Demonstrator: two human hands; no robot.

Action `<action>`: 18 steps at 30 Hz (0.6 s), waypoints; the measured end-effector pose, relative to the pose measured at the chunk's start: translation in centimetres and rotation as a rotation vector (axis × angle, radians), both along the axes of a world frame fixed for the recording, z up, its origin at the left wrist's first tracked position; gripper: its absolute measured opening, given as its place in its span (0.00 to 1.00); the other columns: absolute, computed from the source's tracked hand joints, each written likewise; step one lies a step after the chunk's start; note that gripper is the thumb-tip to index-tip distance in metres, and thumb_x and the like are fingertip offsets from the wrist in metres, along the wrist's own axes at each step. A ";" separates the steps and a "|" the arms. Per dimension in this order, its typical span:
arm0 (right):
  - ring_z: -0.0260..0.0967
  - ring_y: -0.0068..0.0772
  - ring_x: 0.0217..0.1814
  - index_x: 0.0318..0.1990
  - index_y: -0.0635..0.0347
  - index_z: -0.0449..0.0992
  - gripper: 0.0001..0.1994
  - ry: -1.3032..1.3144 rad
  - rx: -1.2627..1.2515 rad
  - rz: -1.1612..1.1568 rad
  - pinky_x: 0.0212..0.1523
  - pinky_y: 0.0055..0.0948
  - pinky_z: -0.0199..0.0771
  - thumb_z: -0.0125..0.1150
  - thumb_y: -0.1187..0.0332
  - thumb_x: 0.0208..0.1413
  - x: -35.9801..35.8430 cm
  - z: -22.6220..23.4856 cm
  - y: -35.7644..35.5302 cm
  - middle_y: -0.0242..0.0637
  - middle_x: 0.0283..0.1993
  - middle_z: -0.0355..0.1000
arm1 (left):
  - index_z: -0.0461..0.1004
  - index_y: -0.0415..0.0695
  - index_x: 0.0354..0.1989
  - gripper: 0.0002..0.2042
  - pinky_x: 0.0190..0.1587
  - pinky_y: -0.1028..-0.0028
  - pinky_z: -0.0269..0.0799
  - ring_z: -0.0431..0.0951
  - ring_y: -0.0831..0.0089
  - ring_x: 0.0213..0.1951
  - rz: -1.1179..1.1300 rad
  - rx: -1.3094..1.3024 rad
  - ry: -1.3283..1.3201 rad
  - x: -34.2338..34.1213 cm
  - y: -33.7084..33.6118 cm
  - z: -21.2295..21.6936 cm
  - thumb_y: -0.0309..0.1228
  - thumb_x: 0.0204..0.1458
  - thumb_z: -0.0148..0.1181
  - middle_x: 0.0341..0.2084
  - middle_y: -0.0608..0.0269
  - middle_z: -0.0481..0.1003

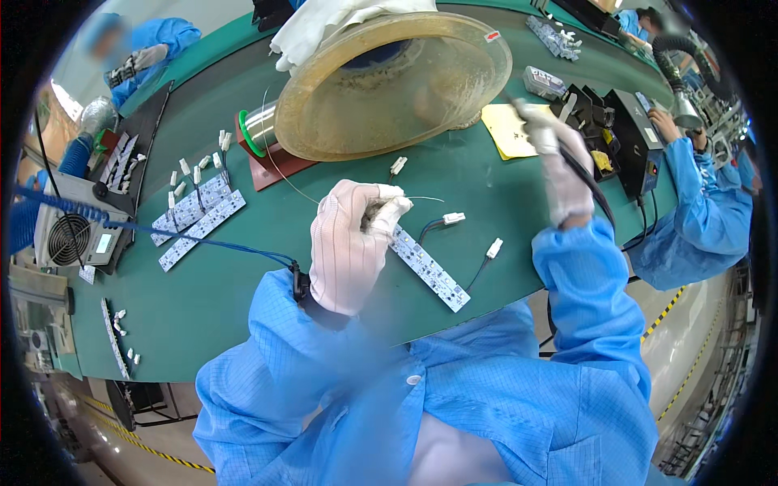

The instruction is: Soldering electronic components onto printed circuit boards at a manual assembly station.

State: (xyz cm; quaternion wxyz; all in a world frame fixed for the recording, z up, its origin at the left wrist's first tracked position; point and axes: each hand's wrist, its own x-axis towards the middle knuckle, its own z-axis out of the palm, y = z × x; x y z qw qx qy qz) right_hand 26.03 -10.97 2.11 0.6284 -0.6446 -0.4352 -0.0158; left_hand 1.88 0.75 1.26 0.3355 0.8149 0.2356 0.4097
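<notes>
My left hand (352, 243), in a striped white glove with a wrist strap, is closed with thumb and fingertips pinching thin solder wire (425, 198). The wire runs back to a spool (259, 130) with a green rim. Just right of that hand lies a narrow white circuit board (429, 269), with wires ending in white connectors (454, 219). My right hand (563, 166), gloved and slightly blurred, is wrapped round a soldering iron (523, 112) near a yellow pad (509, 132). The iron's black cable (587, 176) trails down past the wrist.
A big yellowish translucent hood (304, 121) stands at the back centre, white cloth (316, 28) over it. More circuit boards (203, 230) lie at left, beyond them a fan unit (77, 239). At right are a black iron stand (596, 121) and a control box (636, 134). Co-workers sit around.
</notes>
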 end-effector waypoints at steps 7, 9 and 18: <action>0.73 0.30 0.40 0.45 0.61 0.81 0.19 -0.202 -0.083 -0.109 0.43 0.29 0.71 0.55 0.54 0.62 0.5 -1.0 -1.1 0.40 0.41 0.79 | 0.75 0.42 0.31 0.05 0.36 0.70 0.68 0.72 0.66 0.31 0.040 0.120 -0.035 -0.2 0.8 -0.5 0.25 0.48 0.65 0.30 0.59 0.70; 0.73 0.29 0.39 0.44 0.61 0.81 0.22 -0.108 -0.107 -0.212 0.42 0.29 0.71 0.54 0.50 0.62 -0.5 -0.2 -2.6 0.38 0.42 0.79 | 0.75 0.42 0.31 0.05 0.39 0.69 0.67 0.72 0.64 0.33 0.038 0.160 -0.038 -0.3 0.9 -0.4 0.26 0.48 0.65 0.30 0.58 0.70; 0.74 0.49 0.50 0.55 0.59 0.66 0.18 0.789 0.174 0.052 0.26 0.21 0.63 0.52 0.58 0.65 -4.5 -2.2 -3.8 0.37 0.40 0.73 | 0.75 0.42 0.30 0.05 0.44 0.66 0.65 0.71 0.61 0.38 0.034 0.127 -0.034 -0.4 0.5 -0.2 0.28 0.47 0.64 0.32 0.56 0.71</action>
